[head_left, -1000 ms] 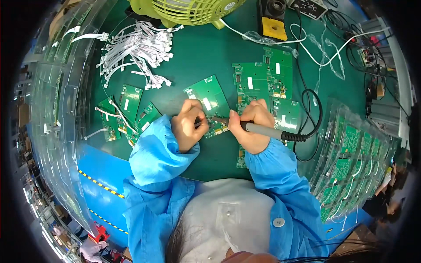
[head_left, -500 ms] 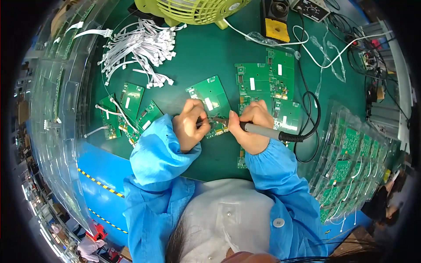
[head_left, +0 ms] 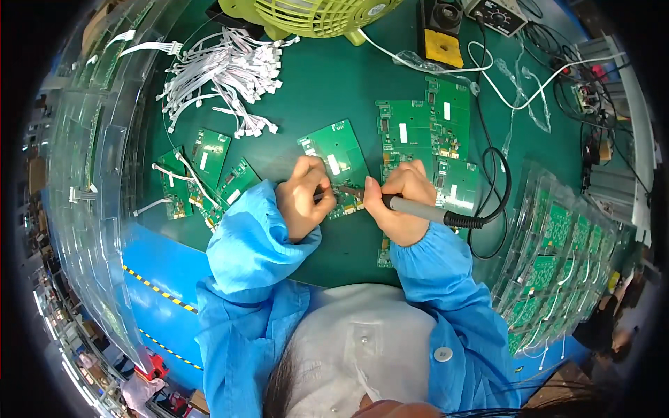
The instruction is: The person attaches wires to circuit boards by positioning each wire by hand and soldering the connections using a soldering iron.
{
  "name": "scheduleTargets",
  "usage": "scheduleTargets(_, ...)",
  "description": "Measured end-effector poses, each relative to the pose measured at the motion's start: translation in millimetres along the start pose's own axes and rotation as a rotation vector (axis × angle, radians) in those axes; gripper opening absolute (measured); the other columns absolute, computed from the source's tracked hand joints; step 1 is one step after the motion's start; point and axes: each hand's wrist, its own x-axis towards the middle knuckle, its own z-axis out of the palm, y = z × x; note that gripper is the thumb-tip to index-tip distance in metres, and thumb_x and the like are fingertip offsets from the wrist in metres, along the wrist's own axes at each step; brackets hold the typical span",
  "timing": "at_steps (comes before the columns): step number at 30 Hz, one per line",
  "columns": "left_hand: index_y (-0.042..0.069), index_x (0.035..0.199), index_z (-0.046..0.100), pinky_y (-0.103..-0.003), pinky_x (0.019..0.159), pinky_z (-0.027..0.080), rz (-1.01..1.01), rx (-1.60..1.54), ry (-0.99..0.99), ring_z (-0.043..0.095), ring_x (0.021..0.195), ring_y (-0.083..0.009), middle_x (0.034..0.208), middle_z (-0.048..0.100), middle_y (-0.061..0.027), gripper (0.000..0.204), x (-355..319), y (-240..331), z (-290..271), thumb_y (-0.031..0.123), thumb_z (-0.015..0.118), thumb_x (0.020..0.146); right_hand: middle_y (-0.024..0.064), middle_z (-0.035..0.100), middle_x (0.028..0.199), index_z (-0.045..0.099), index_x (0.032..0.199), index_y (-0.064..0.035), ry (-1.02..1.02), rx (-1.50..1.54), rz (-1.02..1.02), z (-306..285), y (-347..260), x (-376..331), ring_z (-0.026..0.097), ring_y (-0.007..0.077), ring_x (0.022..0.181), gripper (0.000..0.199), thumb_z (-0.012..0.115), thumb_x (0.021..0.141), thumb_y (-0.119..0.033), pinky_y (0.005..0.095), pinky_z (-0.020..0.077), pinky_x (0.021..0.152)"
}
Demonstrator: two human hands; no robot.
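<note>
A green circuit board [head_left: 333, 150] lies on the green mat in front of me, tilted slightly. My right hand [head_left: 403, 198] grips a soldering iron [head_left: 425, 209] by its grey handle. The iron's tip points left, over the connectors at the board's near end. At the board's left edge, my left hand [head_left: 304, 198] is closed in a pinch; a small, thin dark thing shows between the fingers, too little of it to name. Both hands stay close together over the board's lower part, hiding some of it.
White cable connectors [head_left: 223, 76] lie heaped at the far left. More boards [head_left: 408, 129] lie right of my hands and others [head_left: 212, 153] to the left, some with cables. A green fan [head_left: 313, 15], a soldering stand [head_left: 440, 35] and a control box [head_left: 496, 15] stand behind. Clear trays [head_left: 557, 261] flank the mat.
The whole view has shifted very slightly. Both hands, the soldering iron and the board keep nearly the same places relative to one another.
</note>
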Motion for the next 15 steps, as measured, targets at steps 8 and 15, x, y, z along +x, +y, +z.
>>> scheduleTargets(8,0.004,0.073,0.052,-0.027,0.049,0.042,-0.018,0.021,0.005,0.049,0.051,-0.0183,0.090,0.051,-0.0019,0.012,0,2,1,-0.001,0.058,0.064,-0.0001,0.044,0.051,0.041,0.061,-0.0095,-0.003,0.009,0.015,-2,0,0,0.034,0.0132,0.047,0.028,0.063,0.060,0.008,0.0279,0.0339,0.060)
scheduleTargets(15,0.004,0.073,0.052,-0.027,0.050,0.043,-0.037,0.011,0.002,0.049,0.050,-0.0182,0.090,0.050,-0.0018,0.012,0,2,1,-0.002,0.057,0.064,-0.0005,0.044,0.050,0.042,0.062,-0.0098,0.081,0.090,0.094,-14,-6,6,0.034,0.0129,0.048,0.028,0.063,0.062,0.008,0.0279,0.0342,0.061)
